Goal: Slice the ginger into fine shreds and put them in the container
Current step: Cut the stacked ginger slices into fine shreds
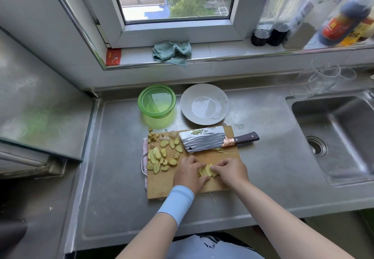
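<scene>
On the wooden cutting board (pixel 222 157) my left hand (pixel 188 172) and my right hand (pixel 230 170) hold a short overlapping row of yellow ginger slices (pixel 206 170) between their fingertips. Many loose ginger slices (pixel 162 155) lie spread over the board's left part, with knobbly ginger ends (pixel 172 135) at its far edge. A cleaver (pixel 206 140) with a dark handle lies flat across the far side of the board, a few ginger shreds on its blade. The green plastic container (pixel 156 101) stands behind the board.
A white plate (pixel 204 104) sits right of the green container. The steel sink (pixel 340 135) is at the right, with clear glasses (pixel 327 78) behind it. Bottles (pixel 303 11) and a green cloth (pixel 172 52) rest on the window sill. A pink cloth (pixel 144 143) lies under the board.
</scene>
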The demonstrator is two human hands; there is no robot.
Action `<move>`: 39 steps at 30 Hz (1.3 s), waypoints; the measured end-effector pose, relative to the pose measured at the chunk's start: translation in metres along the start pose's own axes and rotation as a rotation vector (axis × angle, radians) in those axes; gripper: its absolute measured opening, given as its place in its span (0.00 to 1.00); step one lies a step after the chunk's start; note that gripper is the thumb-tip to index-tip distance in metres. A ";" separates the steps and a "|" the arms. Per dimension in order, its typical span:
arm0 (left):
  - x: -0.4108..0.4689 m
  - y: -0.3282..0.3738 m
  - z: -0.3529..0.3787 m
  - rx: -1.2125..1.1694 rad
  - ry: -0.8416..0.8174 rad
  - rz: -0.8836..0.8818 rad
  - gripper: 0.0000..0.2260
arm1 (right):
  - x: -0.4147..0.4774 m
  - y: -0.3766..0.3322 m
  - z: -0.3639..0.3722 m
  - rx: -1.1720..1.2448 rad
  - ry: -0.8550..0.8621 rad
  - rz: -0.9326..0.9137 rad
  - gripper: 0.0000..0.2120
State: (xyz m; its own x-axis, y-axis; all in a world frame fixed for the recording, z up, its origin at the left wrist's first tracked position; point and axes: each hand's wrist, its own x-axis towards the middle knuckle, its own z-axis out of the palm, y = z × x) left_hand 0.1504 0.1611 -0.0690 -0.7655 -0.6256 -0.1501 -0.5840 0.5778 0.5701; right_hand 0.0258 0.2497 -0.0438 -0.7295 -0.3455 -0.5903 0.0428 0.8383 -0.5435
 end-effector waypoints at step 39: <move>0.016 -0.120 -0.103 -0.099 0.029 -0.378 0.09 | -0.017 -0.142 0.133 -0.595 -0.091 -0.487 0.12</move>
State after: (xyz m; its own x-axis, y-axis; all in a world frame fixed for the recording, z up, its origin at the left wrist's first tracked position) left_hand 0.2362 0.0280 -0.0566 -0.4927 -0.8001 -0.3421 -0.7932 0.2512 0.5547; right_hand 0.1228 0.0801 -0.0359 -0.5118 -0.7453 -0.4273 -0.6615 0.6593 -0.3575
